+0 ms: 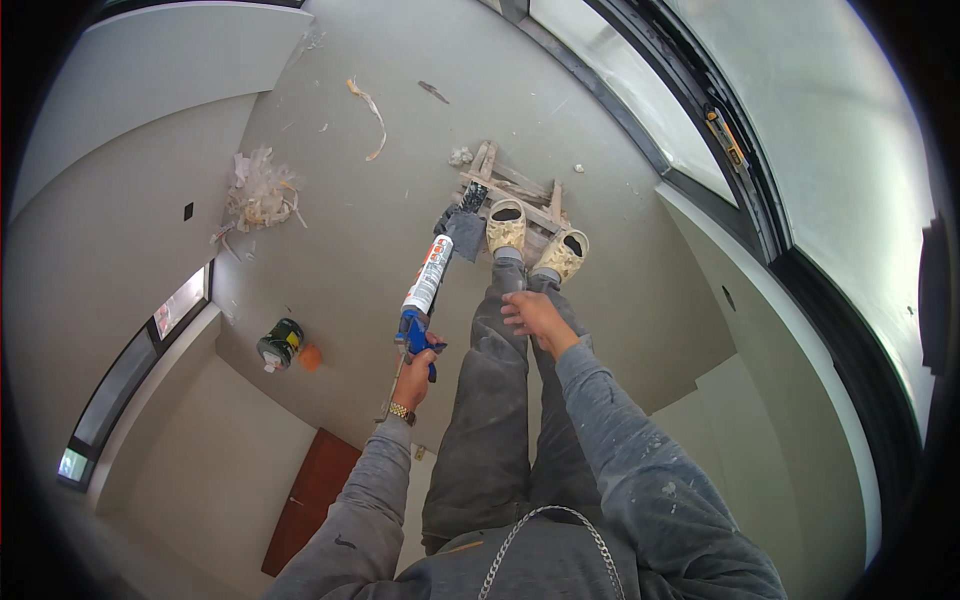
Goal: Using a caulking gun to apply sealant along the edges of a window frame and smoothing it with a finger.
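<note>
My left hand [413, 378] is wrapped around the handle of a blue caulking gun [415, 328]. The gun carries a white sealant cartridge [428, 275] with red print, slanting up and away from me. Past the cartridge's far end shows a dark, spattered piece [465, 228]; I cannot tell whether it touches the nozzle. In front of my right thigh hangs my right hand [537, 318], empty, its fingers loosely bent and apart. My feet, in cream patterned clogs [507, 226], stand on a rough wooden stool [530, 190] above the floor.
A large window with a dark frame [785, 255] runs along the right; a small yellow tool [726, 138] rests on it. Crumpled plastic scraps [262, 190] lie at left. A dark green bucket [281, 343] stands near an orange item [310, 357]. A brown door [310, 497] is lower left.
</note>
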Demonstrator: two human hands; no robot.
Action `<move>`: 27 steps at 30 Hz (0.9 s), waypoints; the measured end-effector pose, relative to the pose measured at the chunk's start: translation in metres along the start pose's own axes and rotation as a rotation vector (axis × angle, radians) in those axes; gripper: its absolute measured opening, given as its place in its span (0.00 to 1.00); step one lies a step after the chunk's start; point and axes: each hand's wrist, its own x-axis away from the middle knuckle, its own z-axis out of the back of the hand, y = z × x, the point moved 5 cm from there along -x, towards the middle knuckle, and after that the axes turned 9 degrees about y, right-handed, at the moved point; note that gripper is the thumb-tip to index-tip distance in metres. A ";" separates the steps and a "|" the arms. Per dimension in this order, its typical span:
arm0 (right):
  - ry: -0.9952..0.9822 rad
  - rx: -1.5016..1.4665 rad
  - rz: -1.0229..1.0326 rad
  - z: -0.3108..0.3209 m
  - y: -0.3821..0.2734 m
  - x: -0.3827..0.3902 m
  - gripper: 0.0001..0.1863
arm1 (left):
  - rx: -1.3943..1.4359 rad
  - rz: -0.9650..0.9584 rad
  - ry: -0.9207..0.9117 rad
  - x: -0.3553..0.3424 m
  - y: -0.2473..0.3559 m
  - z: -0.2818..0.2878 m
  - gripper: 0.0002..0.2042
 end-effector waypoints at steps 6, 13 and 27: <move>0.165 0.286 0.253 0.016 0.035 -0.003 0.19 | -0.004 -0.038 0.094 -0.060 -0.068 0.007 0.09; 0.214 0.771 0.324 0.027 0.059 0.017 0.17 | -0.219 0.001 0.089 -0.097 -0.125 0.006 0.12; 0.156 0.820 0.260 0.019 0.052 -0.011 0.15 | -0.618 -0.455 0.105 -0.139 -0.202 0.038 0.16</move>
